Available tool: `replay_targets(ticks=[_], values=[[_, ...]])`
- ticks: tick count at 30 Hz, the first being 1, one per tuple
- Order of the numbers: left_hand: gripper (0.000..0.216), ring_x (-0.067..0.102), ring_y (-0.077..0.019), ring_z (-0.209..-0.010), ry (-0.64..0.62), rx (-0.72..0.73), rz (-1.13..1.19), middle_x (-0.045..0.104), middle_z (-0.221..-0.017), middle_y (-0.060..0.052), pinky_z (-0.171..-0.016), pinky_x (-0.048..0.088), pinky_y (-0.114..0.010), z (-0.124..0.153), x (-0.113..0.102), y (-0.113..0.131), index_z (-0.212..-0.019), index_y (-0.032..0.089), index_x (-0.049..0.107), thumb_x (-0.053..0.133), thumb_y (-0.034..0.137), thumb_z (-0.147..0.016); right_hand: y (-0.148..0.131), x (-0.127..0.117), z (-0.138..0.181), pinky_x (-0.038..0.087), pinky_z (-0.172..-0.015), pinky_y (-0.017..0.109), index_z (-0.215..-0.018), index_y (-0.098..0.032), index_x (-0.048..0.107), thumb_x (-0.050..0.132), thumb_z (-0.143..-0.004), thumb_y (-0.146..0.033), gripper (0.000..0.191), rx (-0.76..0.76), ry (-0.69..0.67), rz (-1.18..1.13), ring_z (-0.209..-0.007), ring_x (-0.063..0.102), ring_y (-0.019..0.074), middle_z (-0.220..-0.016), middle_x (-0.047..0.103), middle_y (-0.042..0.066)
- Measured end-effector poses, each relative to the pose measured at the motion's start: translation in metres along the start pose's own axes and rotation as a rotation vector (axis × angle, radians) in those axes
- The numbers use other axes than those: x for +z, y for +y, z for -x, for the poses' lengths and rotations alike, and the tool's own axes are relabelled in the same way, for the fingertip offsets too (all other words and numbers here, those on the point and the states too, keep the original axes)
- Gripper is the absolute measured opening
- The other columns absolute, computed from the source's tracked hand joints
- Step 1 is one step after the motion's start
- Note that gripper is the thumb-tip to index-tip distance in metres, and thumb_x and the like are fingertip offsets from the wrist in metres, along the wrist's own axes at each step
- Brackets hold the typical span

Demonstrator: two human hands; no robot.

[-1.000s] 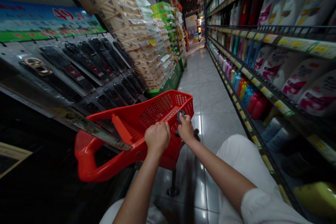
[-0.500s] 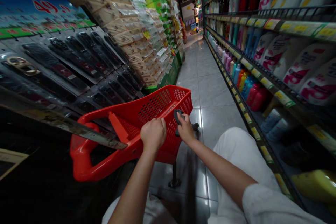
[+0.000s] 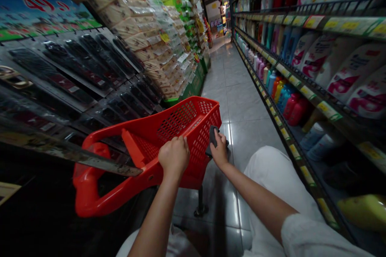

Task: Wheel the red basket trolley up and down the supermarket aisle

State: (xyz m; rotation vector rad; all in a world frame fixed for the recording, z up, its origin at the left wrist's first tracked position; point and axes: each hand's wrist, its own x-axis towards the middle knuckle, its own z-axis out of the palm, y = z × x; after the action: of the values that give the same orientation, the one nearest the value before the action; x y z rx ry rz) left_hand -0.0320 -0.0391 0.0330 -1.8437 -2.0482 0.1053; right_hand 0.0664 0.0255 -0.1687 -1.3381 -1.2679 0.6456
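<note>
Right side: black metal shelving (image 3: 313, 21) with price strips carries rows of white-and-magenta plastic bottles (image 3: 351, 68). Left side: black belts (image 3: 50, 76) in clear packaging hang below a blue-and-green printed sign (image 3: 45, 14), beside stacked beige wrapped packs (image 3: 120, 12). Aisle: glossy grey tiled floor (image 3: 241, 100).

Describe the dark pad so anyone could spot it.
Find the red shopping cart. Near its far end, the right hand is beside the perforated side. The dark pad is the dull piece in that hand, unlike the bright red cart.

A red, open-topped, perforated cart (image 3: 197, 170) stands upright, a dark grey pad (image 3: 212, 136) beside its wall.
</note>
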Motion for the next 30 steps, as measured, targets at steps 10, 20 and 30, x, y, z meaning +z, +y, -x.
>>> replay_targets(ticks=[10,20,30], values=[[0.053,0.071,-0.0282,-0.081,0.031,0.001,-0.001,0.074,-0.093,-0.013,-0.064,0.041,-0.033,0.000,0.002,0.002,-0.094,0.016,0.072,0.023,0.035,-0.102,0.029,0.021,0.045,0.038,-0.117,0.045,-0.150,-0.027,0.046,0.050,-0.072,-0.002,0.081,-0.183,-0.210,0.126,-0.143,0.038,0.0258,-0.155,0.034,0.010],[0.053,0.071,-0.0281,-0.081,0.011,0.012,-0.028,0.074,-0.092,-0.011,-0.063,0.040,-0.034,0.003,0.002,-0.001,-0.095,0.017,0.072,0.022,0.034,-0.102,0.035,0.007,-0.058,0.035,-0.118,0.042,-0.156,-0.021,0.032,0.048,-0.075,-0.012,0.083,0.052,0.048,-0.022,-0.142,0.039,0.0218,-0.149,0.038,0.012],[0.051,0.071,-0.0276,-0.081,0.012,-0.013,-0.005,0.074,-0.094,-0.013,-0.063,0.040,-0.033,-0.002,0.002,0.003,-0.094,0.016,0.072,0.024,0.032,-0.101,0.042,0.033,0.045,0.041,-0.114,0.043,-0.150,-0.029,0.045,0.052,-0.068,-0.004,0.086,0.070,-0.165,-0.021,-0.138,0.047,0.0244,-0.144,0.044,0.009]])
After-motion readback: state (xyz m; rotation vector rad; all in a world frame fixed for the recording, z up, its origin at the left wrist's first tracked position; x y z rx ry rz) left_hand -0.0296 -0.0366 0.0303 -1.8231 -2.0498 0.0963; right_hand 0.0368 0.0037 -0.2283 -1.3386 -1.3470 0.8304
